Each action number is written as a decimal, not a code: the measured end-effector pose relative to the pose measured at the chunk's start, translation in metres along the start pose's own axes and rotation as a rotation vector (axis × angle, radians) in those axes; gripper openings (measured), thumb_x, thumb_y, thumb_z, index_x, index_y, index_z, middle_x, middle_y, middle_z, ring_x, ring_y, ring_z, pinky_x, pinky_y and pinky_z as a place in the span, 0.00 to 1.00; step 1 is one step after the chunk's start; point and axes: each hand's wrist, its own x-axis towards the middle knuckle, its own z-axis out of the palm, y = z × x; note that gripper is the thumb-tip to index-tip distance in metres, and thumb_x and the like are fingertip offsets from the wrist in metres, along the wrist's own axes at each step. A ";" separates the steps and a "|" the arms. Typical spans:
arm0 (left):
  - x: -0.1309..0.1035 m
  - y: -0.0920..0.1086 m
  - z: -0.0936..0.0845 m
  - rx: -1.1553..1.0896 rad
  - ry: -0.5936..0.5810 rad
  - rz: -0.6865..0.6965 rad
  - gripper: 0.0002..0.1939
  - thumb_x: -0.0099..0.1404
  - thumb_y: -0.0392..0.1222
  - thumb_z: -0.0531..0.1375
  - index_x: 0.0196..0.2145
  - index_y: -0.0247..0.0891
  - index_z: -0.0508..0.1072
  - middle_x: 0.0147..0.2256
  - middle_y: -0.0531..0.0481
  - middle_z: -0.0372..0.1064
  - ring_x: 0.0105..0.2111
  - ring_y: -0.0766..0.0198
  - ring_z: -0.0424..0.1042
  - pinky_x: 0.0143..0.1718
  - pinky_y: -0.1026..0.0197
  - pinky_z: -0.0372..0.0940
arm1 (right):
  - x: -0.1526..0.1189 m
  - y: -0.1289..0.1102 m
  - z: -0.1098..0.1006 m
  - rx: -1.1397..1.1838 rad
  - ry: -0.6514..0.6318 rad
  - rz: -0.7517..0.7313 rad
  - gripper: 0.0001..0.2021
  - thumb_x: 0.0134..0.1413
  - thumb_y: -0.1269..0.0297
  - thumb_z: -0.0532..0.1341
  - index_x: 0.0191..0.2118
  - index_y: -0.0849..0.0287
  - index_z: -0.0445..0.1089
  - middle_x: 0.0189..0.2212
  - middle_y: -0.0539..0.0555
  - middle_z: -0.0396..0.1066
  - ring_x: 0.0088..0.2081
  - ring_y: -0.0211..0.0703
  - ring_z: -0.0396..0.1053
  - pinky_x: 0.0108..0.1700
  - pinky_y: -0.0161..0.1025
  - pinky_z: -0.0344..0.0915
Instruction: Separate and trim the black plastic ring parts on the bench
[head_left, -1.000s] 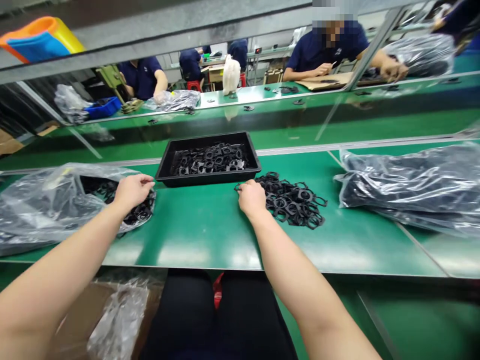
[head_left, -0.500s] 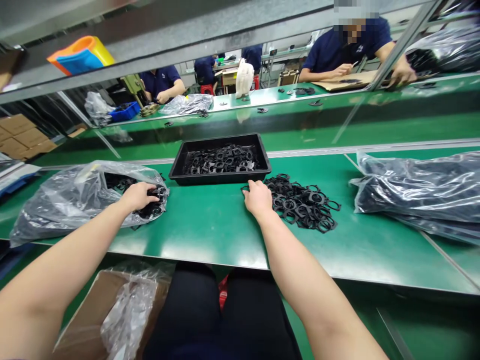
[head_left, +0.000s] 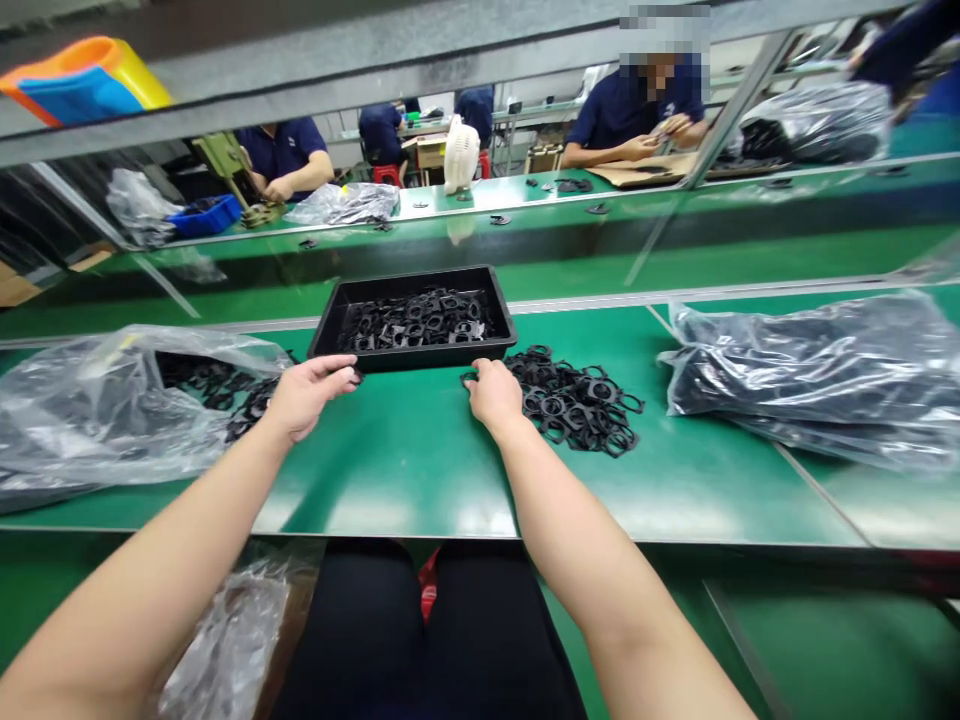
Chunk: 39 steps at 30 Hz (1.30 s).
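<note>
My left hand (head_left: 311, 392) pinches a small black part (head_left: 355, 378) in front of the tray's left corner; the fingers hide most of it. My right hand (head_left: 495, 390) is closed at the left edge of a pile of black ring-shaped plastic parts (head_left: 577, 405). A dark ring part (head_left: 469, 378) shows at its fingertips. Between and behind the hands stands a black tray (head_left: 420, 357) with many similar parts inside. To the left, a clear plastic bag (head_left: 97, 400) lies with its mouth open, black parts (head_left: 251, 405) spilling from it.
A filled, clear plastic bag (head_left: 810, 375) lies on the green table (head_left: 420, 470) at the right. Below the table's front edge is a box with crumpled plastic (head_left: 232, 640). A metal shelf bar (head_left: 375, 65) crosses above. Co-workers (head_left: 637, 110) sit across the bench beyond a white fan (head_left: 460, 155).
My left hand has left the open bag and moved right, carrying a small black part. My right hand stays by the pile. The whole view has shifted slightly.
</note>
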 end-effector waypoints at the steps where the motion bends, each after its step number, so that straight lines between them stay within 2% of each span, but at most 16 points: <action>1: 0.000 -0.003 0.017 -0.108 -0.046 -0.012 0.24 0.47 0.45 0.69 0.43 0.34 0.74 0.36 0.45 0.75 0.37 0.60 0.74 0.44 0.56 0.67 | -0.001 0.000 -0.001 -0.002 -0.001 0.001 0.14 0.54 0.64 0.59 0.47 0.58 0.68 0.40 0.58 0.69 0.41 0.49 0.69 0.40 0.40 0.63; 5: 0.005 -0.024 0.068 -0.341 -0.117 -0.022 0.26 0.44 0.37 0.71 0.42 0.33 0.73 0.35 0.46 0.74 0.39 0.63 0.73 0.48 0.55 0.65 | -0.003 -0.003 -0.004 0.081 0.013 -0.028 0.10 0.53 0.63 0.60 0.41 0.57 0.73 0.37 0.57 0.72 0.38 0.46 0.70 0.40 0.39 0.64; 8: 0.008 -0.040 0.088 -0.356 -0.158 0.047 0.25 0.45 0.36 0.70 0.43 0.35 0.71 0.37 0.47 0.72 0.40 0.62 0.73 0.50 0.52 0.65 | -0.003 -0.009 -0.002 0.315 0.041 -0.064 0.09 0.52 0.62 0.61 0.38 0.57 0.75 0.33 0.54 0.74 0.36 0.42 0.71 0.42 0.37 0.64; 10: 0.009 -0.046 0.093 -0.324 -0.202 0.131 0.23 0.47 0.36 0.69 0.43 0.37 0.72 0.42 0.47 0.67 0.41 0.62 0.72 0.51 0.51 0.65 | -0.003 -0.014 0.003 0.552 -0.036 -0.044 0.09 0.52 0.61 0.61 0.36 0.57 0.75 0.27 0.51 0.73 0.31 0.38 0.70 0.38 0.35 0.66; 13: 0.010 -0.050 0.091 -0.251 -0.260 0.239 0.21 0.49 0.36 0.67 0.43 0.40 0.72 0.45 0.48 0.60 0.41 0.63 0.71 0.50 0.51 0.67 | -0.003 -0.021 0.012 0.958 -0.191 0.091 0.09 0.51 0.62 0.61 0.35 0.60 0.74 0.21 0.48 0.71 0.22 0.33 0.67 0.29 0.32 0.66; 15: 0.011 -0.051 0.087 -0.194 -0.265 0.279 0.21 0.50 0.37 0.67 0.44 0.41 0.72 0.45 0.49 0.58 0.41 0.63 0.71 0.50 0.50 0.67 | -0.004 -0.025 0.017 1.161 -0.234 0.197 0.10 0.46 0.62 0.64 0.35 0.62 0.72 0.18 0.47 0.69 0.19 0.32 0.65 0.24 0.31 0.65; 19: 0.016 -0.052 0.081 0.008 -0.198 0.368 0.23 0.51 0.42 0.67 0.46 0.43 0.72 0.42 0.49 0.59 0.41 0.61 0.69 0.48 0.51 0.68 | -0.005 -0.031 0.018 1.388 -0.317 0.312 0.16 0.33 0.62 0.71 0.30 0.63 0.71 0.17 0.48 0.69 0.19 0.33 0.67 0.21 0.30 0.65; 22: 0.018 -0.052 0.080 0.257 -0.174 0.424 0.23 0.51 0.47 0.67 0.46 0.44 0.73 0.37 0.49 0.62 0.38 0.60 0.68 0.42 0.53 0.70 | -0.005 -0.035 0.016 1.506 -0.407 0.318 0.18 0.29 0.60 0.73 0.30 0.63 0.72 0.20 0.49 0.72 0.21 0.33 0.69 0.24 0.30 0.67; 25: 0.018 -0.051 0.080 0.349 -0.138 0.399 0.22 0.50 0.50 0.66 0.43 0.43 0.74 0.35 0.49 0.63 0.35 0.61 0.68 0.38 0.56 0.69 | -0.006 -0.037 0.014 1.570 -0.454 0.302 0.19 0.31 0.59 0.73 0.32 0.63 0.73 0.24 0.50 0.73 0.23 0.33 0.70 0.28 0.32 0.70; 29: 0.017 -0.051 0.079 0.359 -0.082 0.355 0.22 0.47 0.54 0.67 0.37 0.41 0.74 0.40 0.48 0.64 0.34 0.62 0.69 0.35 0.58 0.69 | -0.006 -0.037 0.012 1.542 -0.432 0.288 0.18 0.32 0.60 0.73 0.33 0.62 0.74 0.24 0.50 0.74 0.25 0.34 0.71 0.29 0.33 0.71; 31: 0.017 -0.051 0.078 0.392 -0.083 0.386 0.22 0.48 0.53 0.67 0.39 0.40 0.74 0.40 0.48 0.66 0.33 0.62 0.69 0.35 0.59 0.68 | -0.006 -0.036 0.012 1.516 -0.416 0.297 0.18 0.30 0.61 0.73 0.32 0.62 0.74 0.22 0.49 0.73 0.24 0.33 0.70 0.28 0.31 0.69; 34: 0.018 -0.051 0.078 0.435 -0.060 0.441 0.23 0.51 0.53 0.66 0.43 0.41 0.75 0.37 0.49 0.67 0.34 0.62 0.69 0.37 0.59 0.67 | -0.006 -0.035 0.012 1.528 -0.452 0.301 0.18 0.30 0.61 0.73 0.32 0.62 0.74 0.25 0.50 0.74 0.24 0.33 0.71 0.29 0.32 0.69; 39: 0.018 -0.050 0.078 0.447 -0.064 0.453 0.22 0.51 0.54 0.65 0.42 0.42 0.76 0.39 0.48 0.68 0.36 0.61 0.69 0.38 0.59 0.66 | -0.006 -0.033 0.012 1.504 -0.451 0.277 0.19 0.29 0.60 0.73 0.32 0.62 0.75 0.25 0.49 0.74 0.23 0.32 0.70 0.31 0.33 0.70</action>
